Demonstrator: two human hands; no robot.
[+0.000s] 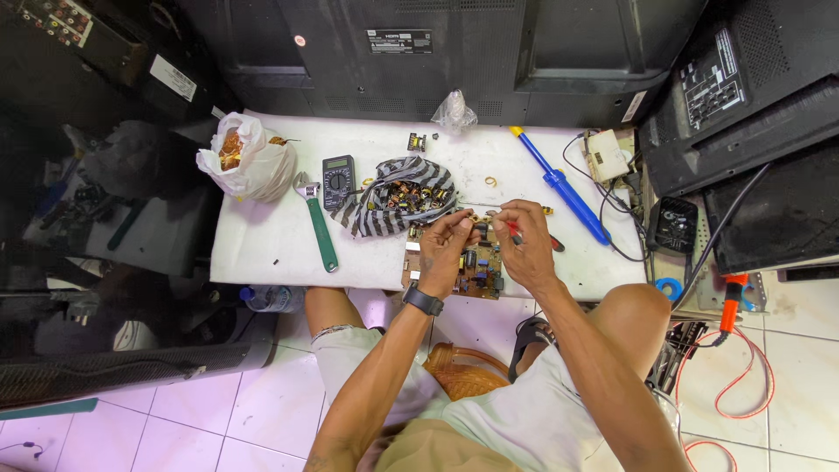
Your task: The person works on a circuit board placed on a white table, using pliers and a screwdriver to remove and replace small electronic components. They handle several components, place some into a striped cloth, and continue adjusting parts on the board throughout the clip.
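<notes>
I see the white counter point(262, 245) with a striped cloth point(384, 205) of parts mid-top, and a green wrench point(319, 232) and a meter point(337, 180) to its left. The circuit board point(481, 273) overhangs the near edge. My left hand point(444, 249) rests on the board, fingers pinching a small part. My right hand point(524, 240) fingers pinch a red tool point(516, 230) above the board.

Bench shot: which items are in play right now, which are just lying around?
In play: circuit board under both hands; left hand on it; right hand holding a red-handled tool.

Lying about: green-handled wrench, multimeter, striped cloth of parts, blue solder sucker, white bag.
</notes>
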